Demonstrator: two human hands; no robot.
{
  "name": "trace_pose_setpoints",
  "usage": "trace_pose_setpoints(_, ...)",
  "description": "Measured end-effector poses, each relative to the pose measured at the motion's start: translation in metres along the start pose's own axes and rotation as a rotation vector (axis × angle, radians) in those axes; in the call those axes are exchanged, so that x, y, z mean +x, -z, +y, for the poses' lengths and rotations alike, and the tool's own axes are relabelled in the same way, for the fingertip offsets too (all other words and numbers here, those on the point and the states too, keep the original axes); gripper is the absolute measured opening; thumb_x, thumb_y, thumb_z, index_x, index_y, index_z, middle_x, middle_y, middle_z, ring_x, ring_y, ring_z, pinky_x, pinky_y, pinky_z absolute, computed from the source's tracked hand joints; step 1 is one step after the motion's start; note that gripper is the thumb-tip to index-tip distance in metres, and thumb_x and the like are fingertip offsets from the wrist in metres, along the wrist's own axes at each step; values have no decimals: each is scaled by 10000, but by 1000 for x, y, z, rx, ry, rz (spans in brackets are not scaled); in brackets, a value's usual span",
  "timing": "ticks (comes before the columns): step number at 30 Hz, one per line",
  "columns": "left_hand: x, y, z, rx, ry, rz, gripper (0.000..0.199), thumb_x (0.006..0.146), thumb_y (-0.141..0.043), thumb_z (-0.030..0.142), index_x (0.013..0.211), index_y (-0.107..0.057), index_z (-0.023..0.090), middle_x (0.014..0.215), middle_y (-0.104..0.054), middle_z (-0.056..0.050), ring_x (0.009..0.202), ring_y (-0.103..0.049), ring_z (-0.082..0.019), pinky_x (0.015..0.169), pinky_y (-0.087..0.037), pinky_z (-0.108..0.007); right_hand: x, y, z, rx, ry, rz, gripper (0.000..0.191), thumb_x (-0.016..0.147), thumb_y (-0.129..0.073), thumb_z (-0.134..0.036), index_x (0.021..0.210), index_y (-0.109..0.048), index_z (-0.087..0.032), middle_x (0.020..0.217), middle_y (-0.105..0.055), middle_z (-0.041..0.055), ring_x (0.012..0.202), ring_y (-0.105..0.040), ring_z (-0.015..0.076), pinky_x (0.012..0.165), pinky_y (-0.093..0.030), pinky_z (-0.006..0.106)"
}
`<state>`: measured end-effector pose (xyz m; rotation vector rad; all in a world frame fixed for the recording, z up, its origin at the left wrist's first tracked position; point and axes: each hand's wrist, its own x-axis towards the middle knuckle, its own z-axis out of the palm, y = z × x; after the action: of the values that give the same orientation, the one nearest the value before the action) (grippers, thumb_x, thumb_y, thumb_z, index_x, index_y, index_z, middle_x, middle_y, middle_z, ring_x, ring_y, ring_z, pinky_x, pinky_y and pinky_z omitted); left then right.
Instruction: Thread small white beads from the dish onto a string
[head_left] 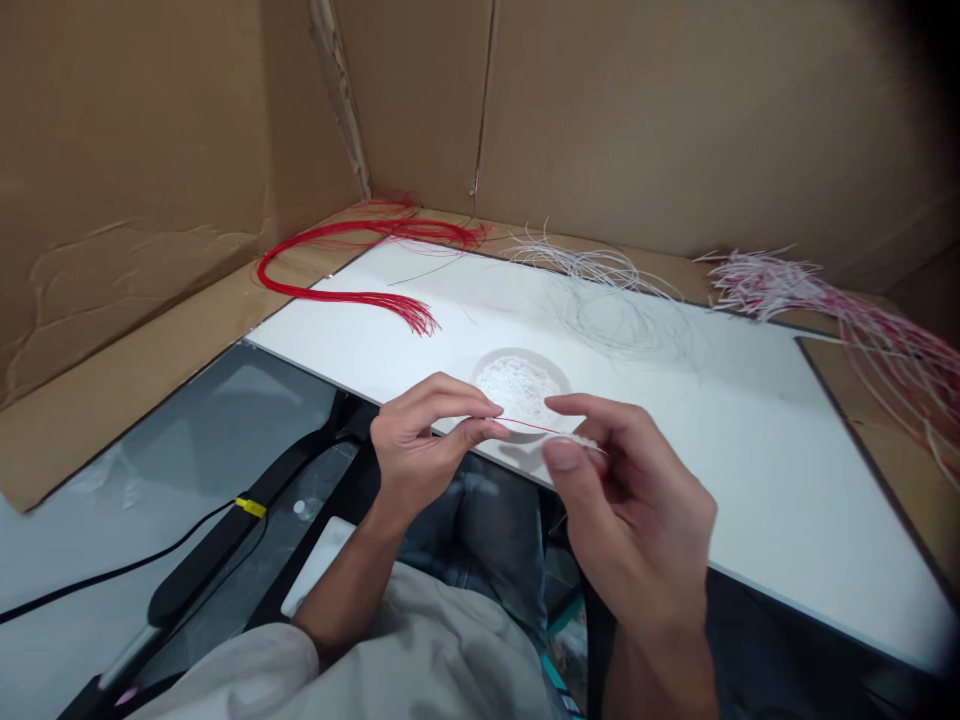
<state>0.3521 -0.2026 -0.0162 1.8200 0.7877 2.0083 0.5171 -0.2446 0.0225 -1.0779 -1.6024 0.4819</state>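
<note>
A thin red string (527, 424) runs between my two hands, over the near part of a round bowl (564, 378) of small white pieces (516, 384). My left hand (431, 435) pinches the string's left end between thumb and fingertips. Small white pieces line up along the string at its right part, beside my right hand (634, 490). The thumb and index finger of that hand are apart, while its other fingers curl behind the white pieces; whether they grip them is hidden.
A red string bundle (330, 294) lies at the back left of the white table (750, 480). Loose white strings (600, 268) lie at the back, and a red-and-white bundle (795, 285) at the right. Cardboard walls (637, 120) stand behind. A black bar (217, 560) is at lower left.
</note>
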Motion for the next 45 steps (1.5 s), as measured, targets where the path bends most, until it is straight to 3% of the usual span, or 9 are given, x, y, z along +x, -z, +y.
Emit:
trace_pose_setpoints(7, 0, 1, 0, 11, -10, 28, 152, 771, -899, 219, 899, -817, 225, 798, -787, -17, 708, -722, -139, 652, -590, -253, 0, -2, 0, -78, 54, 1, 61, 957, -687, -205, 933, -733, -235, 707, -552, -29, 580, -482, 100, 527, -421, 246)
trace_pose_setpoints(12, 0, 0, 0, 21, -22, 19, 148, 778, -894, 197, 904, -821, 225, 801, -790, -19, 710, -729, -141, 651, -596, -252, -4, -3, -3, 9, -10, 125, 62, 958, -691, -206, 904, -713, -226, 821, -717, 10, 679, -643, 122, 514, -456, 235)
trace_pose_setpoints(17, -3, -4, 1, -248, 102, 12, 125, 797, -887, 229, 908, -831, 232, 787, -778, -28, 705, -730, -132, 618, -592, -228, -5, -8, -12, 123, -36, 134, 86, 951, -687, -165, 907, -701, -238, 882, -807, 1, 764, -750, 129, 491, -483, 190)
trace_pose_setpoints(23, -5, -7, 2, -382, 185, 37, 112, 795, -892, 307, 878, -843, 250, 764, -768, -29, 701, -728, -129, 634, -605, -230, -6, -14, -15, 153, 43, 81, 141, 937, -662, -92, 932, -654, -233, 973, -815, 12, 739, -747, 109, 463, -478, 177)
trace_pose_setpoints(29, -6, -6, 2, -427, 191, 25, 101, 830, -864, 259, 928, -847, 244, 803, -773, -31, 748, -731, -117, 699, -610, -220, -10, -16, -14, 91, 70, 100, 121, 938, -674, -109, 972, -669, -226, 992, -819, 10, 540, -652, 74, 409, -441, 203)
trace_pose_setpoints(45, -7, -4, 1, -421, 174, 8, 120, 836, -855, 244, 954, -843, 241, 827, -774, -26, 778, -727, -114, 719, -595, -218, -7, -14, -13, 41, 118, 68, 114, 949, -676, -117, 976, -670, -228, 977, -815, -4, 551, -656, 60, 460, -496, 183)
